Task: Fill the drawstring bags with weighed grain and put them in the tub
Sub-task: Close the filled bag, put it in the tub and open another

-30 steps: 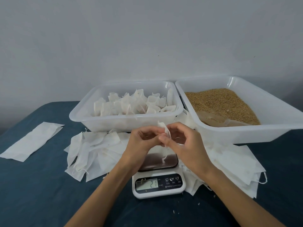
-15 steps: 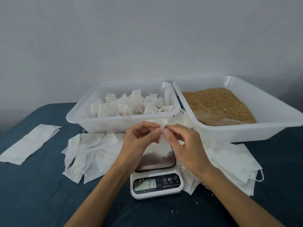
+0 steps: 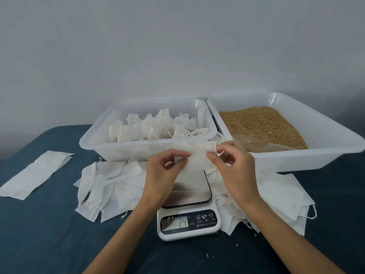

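Looking down, we see the white scale [image 3: 188,224] closest to us on the blue desk [image 3: 49,234]. Its little screen [image 3: 174,223] reads 24. Just above the scale, we hold one flat white bag [image 3: 194,157] between our hands. Our left hand [image 3: 164,175] pinches its left end with thumb and fingers. Our right hand [image 3: 235,171] pinches its right end the same way. Empty bags [image 3: 110,182] lie in a pile to the left of the scale, and more empty ones [image 3: 276,196] lie to the right. A long white strip [image 3: 35,175] lies far off to the left. Behind our hands sits the tub [image 3: 118,149], with filled bags [image 3: 156,127] standing inside it. Right beside it is a second tub [image 3: 325,155] holding brown grain [image 3: 260,123]. A grey wall [image 3: 177,46] is at the back.
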A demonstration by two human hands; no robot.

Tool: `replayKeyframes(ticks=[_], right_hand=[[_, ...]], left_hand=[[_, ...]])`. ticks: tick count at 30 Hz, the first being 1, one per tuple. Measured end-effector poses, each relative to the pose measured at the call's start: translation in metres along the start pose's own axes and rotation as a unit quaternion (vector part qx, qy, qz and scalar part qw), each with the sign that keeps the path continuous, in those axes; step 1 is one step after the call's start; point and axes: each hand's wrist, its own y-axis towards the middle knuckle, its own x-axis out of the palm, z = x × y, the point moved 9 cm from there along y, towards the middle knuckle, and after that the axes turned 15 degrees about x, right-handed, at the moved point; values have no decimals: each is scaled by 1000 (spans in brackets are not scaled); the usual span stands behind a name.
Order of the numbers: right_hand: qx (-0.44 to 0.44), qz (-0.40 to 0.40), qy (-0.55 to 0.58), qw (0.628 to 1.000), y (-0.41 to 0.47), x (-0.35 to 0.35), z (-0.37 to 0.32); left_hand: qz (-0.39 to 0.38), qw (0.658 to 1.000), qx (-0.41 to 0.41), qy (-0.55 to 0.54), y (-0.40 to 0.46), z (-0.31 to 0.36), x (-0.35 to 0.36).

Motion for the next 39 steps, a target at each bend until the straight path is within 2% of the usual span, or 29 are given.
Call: replayKeyframes(ticks=[2, 4, 7, 11, 16, 24, 33, 35, 37, 39], right_hand=[[18, -17, 13, 1000, 0, 2, 3], [33, -53, 50, 997, -1, 7, 6], [59, -113, 104, 986, 0, 15, 9], [50, -192, 80, 977, -6, 32, 7], [55, -165, 76, 982, -4, 26, 11], [11, -184, 10, 983, -14, 33, 2], [-20, -167, 30, 985, -16, 26, -8], [-14, -162, 31, 986, -17, 24, -8], [-22, -146, 18, 989, -16, 21, -11], [-41, -131, -4, 990, -14, 17, -16]], left_hand=[[-10, 999, 26, 42, -2, 4, 4], [-11, 999, 23, 36, -3, 4, 7], [14, 1000, 3, -26, -2, 2, 3], [64, 993, -33, -91, 1, -6, -10], [85, 988, -62, -108, 0, -10, -11], [76, 989, -75, -106, 0, -12, -10], [118, 984, -94, -98, -1, -21, -22], [140, 984, -84, -77, 0, -18, -28], [148, 988, -35, -4, 4, -4, -36], [88, 993, 22, 72, 7, 16, -27]])
